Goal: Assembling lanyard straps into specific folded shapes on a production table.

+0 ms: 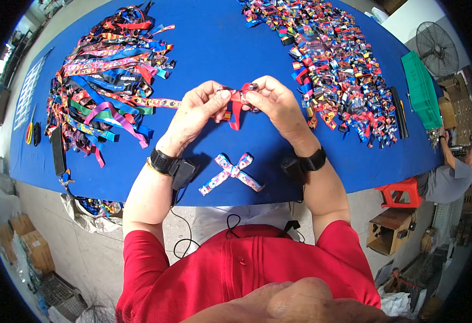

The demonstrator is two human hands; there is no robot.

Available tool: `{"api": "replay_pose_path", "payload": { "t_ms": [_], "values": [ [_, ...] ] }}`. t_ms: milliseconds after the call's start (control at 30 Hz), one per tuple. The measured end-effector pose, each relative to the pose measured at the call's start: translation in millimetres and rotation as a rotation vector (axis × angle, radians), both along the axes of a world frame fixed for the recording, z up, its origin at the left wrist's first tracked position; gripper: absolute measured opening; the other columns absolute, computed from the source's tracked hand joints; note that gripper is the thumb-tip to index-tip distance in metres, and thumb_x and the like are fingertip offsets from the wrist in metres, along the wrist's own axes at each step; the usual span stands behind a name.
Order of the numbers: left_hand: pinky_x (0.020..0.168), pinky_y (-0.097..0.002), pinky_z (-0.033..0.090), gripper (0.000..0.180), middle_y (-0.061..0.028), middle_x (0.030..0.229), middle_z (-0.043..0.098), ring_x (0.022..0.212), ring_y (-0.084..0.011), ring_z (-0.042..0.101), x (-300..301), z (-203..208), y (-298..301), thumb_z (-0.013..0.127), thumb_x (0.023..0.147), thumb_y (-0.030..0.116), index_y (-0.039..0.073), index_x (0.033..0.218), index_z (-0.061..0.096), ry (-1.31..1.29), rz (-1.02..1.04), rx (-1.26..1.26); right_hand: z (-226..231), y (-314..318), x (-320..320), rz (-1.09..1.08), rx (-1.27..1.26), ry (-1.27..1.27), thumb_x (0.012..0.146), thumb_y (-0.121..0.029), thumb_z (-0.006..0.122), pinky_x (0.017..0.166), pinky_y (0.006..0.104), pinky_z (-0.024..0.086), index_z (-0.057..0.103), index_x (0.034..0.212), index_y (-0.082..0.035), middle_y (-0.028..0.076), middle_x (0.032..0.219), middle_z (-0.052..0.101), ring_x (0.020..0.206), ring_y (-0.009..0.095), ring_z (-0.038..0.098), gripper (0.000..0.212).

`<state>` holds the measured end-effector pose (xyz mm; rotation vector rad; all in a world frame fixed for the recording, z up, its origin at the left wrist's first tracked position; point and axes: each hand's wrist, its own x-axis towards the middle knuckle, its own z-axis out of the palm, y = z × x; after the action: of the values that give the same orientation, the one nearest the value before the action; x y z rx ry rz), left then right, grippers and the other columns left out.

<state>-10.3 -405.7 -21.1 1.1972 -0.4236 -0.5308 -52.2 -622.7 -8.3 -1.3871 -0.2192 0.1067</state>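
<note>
Both hands are raised over the blue table, pinching a red ribbon bow (236, 110) between thumbs and fingers. My left hand (199, 110) grips its left loop, and my right hand (278, 105) has the right loop. A red tail hangs down from the middle; fingers hide part of the loops. Nearer to me lies a tied ribbon bow (234, 171) in light blue, pink and white, flat on the cloth. A patterned ribbon strip (158, 102) from the left heap reaches up to my left wrist side.
Loose printed ribbons (107, 70) are heaped on the left of the blue tabletop (209, 37). Many small ribbon bows (343, 70) cover its right side. Farther right are a green crate (421, 89), a fan (437, 48), a red stool (400, 192) and another person's arm (449, 153).
</note>
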Motion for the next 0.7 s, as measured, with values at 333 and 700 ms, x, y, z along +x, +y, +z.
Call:
{"api": "replay_pose_path", "payload": {
  "t_ms": [333, 700],
  "values": [
    [0.08, -0.0222, 0.047, 0.007, -0.0069, 0.121, 0.063, 0.097, -0.0073, 0.057, -3.4, -3.0, -9.9, 0.059, 0.1, 0.01, 0.007, 0.094, 0.056, -0.192, 0.153, -0.012, 3.7, 7.8, -5.0, -0.089, 0.111, 0.148, 0.097, -0.016, 0.062, 0.045, 0.0185, 0.036, 0.056, 0.098, -0.007, 0.0, 0.079, 0.062, 0.056, 0.001, 0.047, 0.011],
    [0.093, -0.0282, 0.048, 0.003, -0.0099, 0.13, 0.058, 0.108, -0.0116, 0.057, -6.6, 4.6, -6.9, 0.058, 0.099, 0.007, 0.005, 0.097, 0.056, -0.279, 0.061, -0.157, 5.6, 14.9, -7.6, -0.211, 0.113, 0.127, 0.098, -0.019, 0.061, 0.042, 0.0177, 0.031, 0.055, 0.095, -0.008, -0.002, 0.078, 0.057, 0.051, 0.0, 0.041, 0.013]
  ]
}}
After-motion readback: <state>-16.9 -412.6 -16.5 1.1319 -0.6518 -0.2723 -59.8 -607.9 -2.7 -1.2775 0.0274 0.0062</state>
